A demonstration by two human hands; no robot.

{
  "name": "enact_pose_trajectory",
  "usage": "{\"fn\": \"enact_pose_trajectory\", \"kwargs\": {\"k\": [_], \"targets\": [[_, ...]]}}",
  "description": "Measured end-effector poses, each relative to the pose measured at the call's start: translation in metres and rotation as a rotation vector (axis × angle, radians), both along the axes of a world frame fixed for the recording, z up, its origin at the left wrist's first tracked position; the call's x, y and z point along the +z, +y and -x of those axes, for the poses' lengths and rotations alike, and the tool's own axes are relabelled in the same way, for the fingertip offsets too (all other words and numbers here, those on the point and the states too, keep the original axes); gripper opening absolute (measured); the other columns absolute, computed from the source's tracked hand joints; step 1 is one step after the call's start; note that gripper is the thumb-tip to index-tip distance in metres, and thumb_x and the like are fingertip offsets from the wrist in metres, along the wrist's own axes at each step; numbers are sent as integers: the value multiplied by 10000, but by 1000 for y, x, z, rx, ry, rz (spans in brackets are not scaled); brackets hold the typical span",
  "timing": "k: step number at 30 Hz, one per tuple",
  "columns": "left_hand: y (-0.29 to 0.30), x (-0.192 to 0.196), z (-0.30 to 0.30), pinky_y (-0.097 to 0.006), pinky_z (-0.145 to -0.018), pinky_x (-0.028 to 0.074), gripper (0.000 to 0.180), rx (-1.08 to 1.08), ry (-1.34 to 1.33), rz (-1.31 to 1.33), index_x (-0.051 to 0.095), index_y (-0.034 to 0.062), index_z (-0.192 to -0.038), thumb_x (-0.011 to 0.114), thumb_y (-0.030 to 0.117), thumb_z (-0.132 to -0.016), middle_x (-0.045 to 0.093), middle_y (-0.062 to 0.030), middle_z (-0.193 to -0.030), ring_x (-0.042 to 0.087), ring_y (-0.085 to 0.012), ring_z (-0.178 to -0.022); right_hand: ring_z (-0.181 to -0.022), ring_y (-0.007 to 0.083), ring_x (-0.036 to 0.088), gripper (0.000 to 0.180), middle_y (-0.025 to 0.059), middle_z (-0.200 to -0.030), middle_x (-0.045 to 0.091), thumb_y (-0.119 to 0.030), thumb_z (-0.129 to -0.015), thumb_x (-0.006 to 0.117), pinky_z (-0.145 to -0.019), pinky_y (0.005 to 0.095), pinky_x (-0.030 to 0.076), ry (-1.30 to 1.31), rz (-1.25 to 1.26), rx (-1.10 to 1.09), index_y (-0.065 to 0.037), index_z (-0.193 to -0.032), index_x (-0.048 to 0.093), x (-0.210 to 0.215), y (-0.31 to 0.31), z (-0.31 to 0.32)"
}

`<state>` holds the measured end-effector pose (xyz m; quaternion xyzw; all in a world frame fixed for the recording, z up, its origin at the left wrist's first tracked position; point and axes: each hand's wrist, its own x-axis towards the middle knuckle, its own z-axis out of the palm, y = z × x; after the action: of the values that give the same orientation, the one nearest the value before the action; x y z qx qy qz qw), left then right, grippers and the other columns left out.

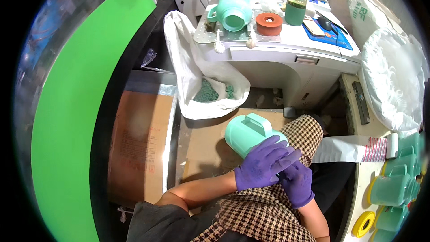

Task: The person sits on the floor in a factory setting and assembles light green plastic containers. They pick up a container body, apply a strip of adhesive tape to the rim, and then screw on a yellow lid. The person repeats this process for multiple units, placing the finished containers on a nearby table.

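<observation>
A mint-green plastic jug (pixel 246 135) with a loop handle lies tilted across my lap, its wide end away from me. My left hand (pixel 262 163), in a purple glove, is closed over the jug's near end, its fingers reaching across toward the other hand. Close against it, my right hand (pixel 297 184), also gloved in purple, has its fingers curled in at the same end. What the right fingers grip is hidden under the left hand. A checked apron (pixel 304 134) covers my lap below the jug.
On the white desk ahead are another mint-green jug (pixel 234 11), an orange-brown tape roll (pixel 269 24) and a green jar (pixel 296 9). A white sack (pixel 210 107) holds green scraps. To the right are more jugs (pixel 389 190), a yellow ring (pixel 363 224) and a bag-lined bin (pixel 394 76). A green machine panel (pixel 67 143) borders the left.
</observation>
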<state>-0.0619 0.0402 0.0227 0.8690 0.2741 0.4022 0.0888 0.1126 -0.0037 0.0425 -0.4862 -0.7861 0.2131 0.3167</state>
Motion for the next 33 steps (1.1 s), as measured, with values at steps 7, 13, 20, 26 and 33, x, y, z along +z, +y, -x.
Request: {"fn": "enact_pose_trajectory", "kwargs": {"k": [7,13,20,26,33], "targets": [[0,3,-3,-600,-1180,323,860,122,141,30,512,20,-1427,826,121,-633,660,-152,-1292,624,-330,-1226,-979,412,560,451,204,-1016,573,44,-746,589,-859,493,455,128,13,123,-5,-1194,567,-7,-7,2],[4,21,3,-473,-997,469,390,-105,289,-188,650,179,-1227,739,223,-849,698,-10,-1220,666,-189,-1165,-809,326,694,198,141,-900,714,60,-696,677,-733,390,555,331,-410,-116,1,-882,714,20,-12,-59],[-6,-29,-17,-446,-1088,381,513,-582,535,-957,413,347,-1493,512,244,-1001,587,97,-1347,558,-104,-1247,-910,346,642,294,159,-942,673,-233,-858,778,-824,442,506,-134,-385,-1096,-39,-1072,724,-106,34,-321],[-23,-11,-24,-294,-959,350,384,-547,490,-697,553,330,-1332,467,198,-982,585,103,-1121,529,-55,-1151,-878,330,646,228,135,-882,671,-242,-832,786,-816,444,509,-220,-202,-1213,-63,-970,756,-112,54,-318],[-31,-11,-21,-266,-946,364,337,-499,637,-626,590,348,-1272,518,222,-968,581,137,-1123,541,-31,-1099,-887,335,644,252,146,-871,674,-268,-819,798,-815,437,508,-178,-269,-1088,-43,-925,759,-105,45,-314]]}}
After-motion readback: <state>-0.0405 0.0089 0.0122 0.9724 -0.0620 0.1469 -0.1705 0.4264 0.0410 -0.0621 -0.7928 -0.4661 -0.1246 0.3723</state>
